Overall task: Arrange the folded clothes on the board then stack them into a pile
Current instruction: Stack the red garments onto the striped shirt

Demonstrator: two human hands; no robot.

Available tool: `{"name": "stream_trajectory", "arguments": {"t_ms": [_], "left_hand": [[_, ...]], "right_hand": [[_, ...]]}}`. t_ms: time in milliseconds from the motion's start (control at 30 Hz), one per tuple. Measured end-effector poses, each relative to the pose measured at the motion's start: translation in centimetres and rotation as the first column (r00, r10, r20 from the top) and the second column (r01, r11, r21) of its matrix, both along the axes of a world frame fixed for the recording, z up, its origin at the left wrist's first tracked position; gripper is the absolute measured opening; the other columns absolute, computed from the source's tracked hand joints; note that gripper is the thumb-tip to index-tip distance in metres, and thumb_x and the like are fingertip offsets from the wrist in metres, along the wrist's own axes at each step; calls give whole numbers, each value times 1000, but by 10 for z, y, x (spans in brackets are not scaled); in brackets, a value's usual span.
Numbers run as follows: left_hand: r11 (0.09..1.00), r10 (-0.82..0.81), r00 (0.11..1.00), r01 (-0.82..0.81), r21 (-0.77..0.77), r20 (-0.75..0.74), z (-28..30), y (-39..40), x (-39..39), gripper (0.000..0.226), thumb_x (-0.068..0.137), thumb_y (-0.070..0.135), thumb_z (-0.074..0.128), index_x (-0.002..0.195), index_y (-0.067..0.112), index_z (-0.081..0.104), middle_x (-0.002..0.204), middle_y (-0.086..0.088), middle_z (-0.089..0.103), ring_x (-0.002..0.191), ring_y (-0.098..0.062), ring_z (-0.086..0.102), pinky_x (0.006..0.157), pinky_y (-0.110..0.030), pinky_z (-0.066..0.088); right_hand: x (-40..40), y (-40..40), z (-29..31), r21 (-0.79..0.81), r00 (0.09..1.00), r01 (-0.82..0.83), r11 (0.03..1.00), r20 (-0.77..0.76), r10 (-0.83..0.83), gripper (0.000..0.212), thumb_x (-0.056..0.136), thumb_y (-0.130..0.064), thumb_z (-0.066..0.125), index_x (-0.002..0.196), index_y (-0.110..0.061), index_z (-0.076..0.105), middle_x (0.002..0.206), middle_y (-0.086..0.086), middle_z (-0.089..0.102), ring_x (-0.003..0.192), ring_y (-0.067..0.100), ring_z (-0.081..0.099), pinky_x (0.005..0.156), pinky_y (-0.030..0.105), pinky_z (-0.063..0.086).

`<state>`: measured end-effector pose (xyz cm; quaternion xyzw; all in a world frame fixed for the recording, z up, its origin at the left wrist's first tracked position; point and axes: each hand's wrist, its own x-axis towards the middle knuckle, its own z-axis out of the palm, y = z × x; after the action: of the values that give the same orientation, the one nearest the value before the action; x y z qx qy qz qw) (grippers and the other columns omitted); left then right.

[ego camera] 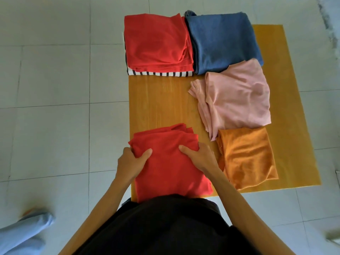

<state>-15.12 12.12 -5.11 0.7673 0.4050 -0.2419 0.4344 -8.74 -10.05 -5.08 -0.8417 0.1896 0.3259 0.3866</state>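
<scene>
A folded red garment (pixel 165 173) lies at the near left corner of the orange wooden board (pixel 158 102). My left hand (pixel 131 161) grips its left edge and my right hand (pixel 198 156) grips its right side, thumbs on top. At the far left a second red garment (pixel 156 43) rests on a black-and-white striped one (pixel 160 74). A folded blue garment (pixel 224 41) sits at the far right, a pink one (pixel 237 100) below it, and an orange one (pixel 246 159) at the near right.
The board lies on a pale tiled floor (pixel 55 89). A light blue sleeve or trouser leg (pixel 24 230) of another person shows at the bottom left. My black shirt (pixel 165 227) hides the board's near edge.
</scene>
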Motion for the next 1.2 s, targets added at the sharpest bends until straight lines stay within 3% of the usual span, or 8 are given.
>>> {"name": "stream_trajectory", "arguments": {"t_ms": [167, 267, 400, 567, 767, 967, 1067, 1200], "left_hand": [[875, 293, 956, -282, -395, -34, 9, 10, 26, 70, 81, 55, 70, 132, 9, 57, 112, -4, 68, 96, -21, 65, 80, -33, 51], [875, 316, 948, -279, -395, 29, 14, 12, 47, 70, 86, 59, 60, 136, 11, 53, 119, -3, 63, 102, -22, 61, 86, -36, 49], [865, 342, 928, -251, -435, 145, 33, 28, 84, 63, 87, 55, 61, 133, 13, 56, 120, 1, 66, 112, -22, 63, 98, -41, 50], [909, 309, 862, -145, -390, 401, 79, 64, 159, 47, 90, 46, 64, 127, 17, 61, 121, 1, 69, 110, -17, 66, 98, -39, 52], [938, 284, 776, -102, -331, 564, 122, 92, 272, 28, 94, 39, 61, 116, 22, 66, 112, 6, 72, 100, -9, 70, 83, -26, 56], [957, 287, 713, -181, -228, 640, 105, 121, 365, 21, 91, 40, 64, 104, 25, 68, 107, 5, 72, 97, -11, 69, 83, -29, 57], [971, 229, 810, -228, -70, 540, 70, 124, 380, 28, 88, 44, 63, 77, 17, 64, 78, -1, 65, 72, -17, 62, 72, -33, 51], [996, 80, 941, -90, 14, 327, 23, 104, 354, 49, 84, 48, 67, 115, 10, 66, 110, -7, 68, 98, -26, 66, 89, -39, 53]], "right_hand": [[17, 8, 13, 69, 988, 35, 997, 149, -45, 36, 81, -61, 69, 104, -34, 61, 94, -20, 63, 93, 10, 61, 84, 31, 48], [38, 14, 19, 65, 980, -5, 998, 198, -8, 47, 87, -61, 62, 119, -26, 63, 102, -13, 64, 98, 12, 60, 88, 31, 46], [86, 22, 35, 86, 944, -64, 994, 328, 33, 52, 84, -63, 63, 122, -28, 65, 125, -10, 64, 109, 10, 61, 98, 34, 50], [172, 40, 79, 127, 887, -49, 991, 462, -15, 43, 82, -61, 65, 99, -21, 70, 92, -6, 73, 87, 14, 68, 85, 42, 56], [283, 74, 120, 208, 819, -83, 975, 571, -53, 41, 82, -59, 66, 98, -21, 70, 91, -8, 73, 89, 14, 70, 85, 42, 57], [377, 109, 104, 257, 802, -75, 963, 589, -95, 38, 84, -50, 69, 102, -16, 71, 96, 0, 74, 92, 20, 70, 85, 40, 58], [400, 116, 64, 106, 898, -97, 990, 439, 41, 54, 87, -53, 63, 119, -10, 67, 115, 10, 71, 110, 29, 66, 94, 39, 53], [395, 106, 26, 20, 953, -146, 989, 271, 135, 74, 90, -54, 60, 138, -1, 42, 133, 14, 58, 123, 34, 56, 95, 38, 48]]}}
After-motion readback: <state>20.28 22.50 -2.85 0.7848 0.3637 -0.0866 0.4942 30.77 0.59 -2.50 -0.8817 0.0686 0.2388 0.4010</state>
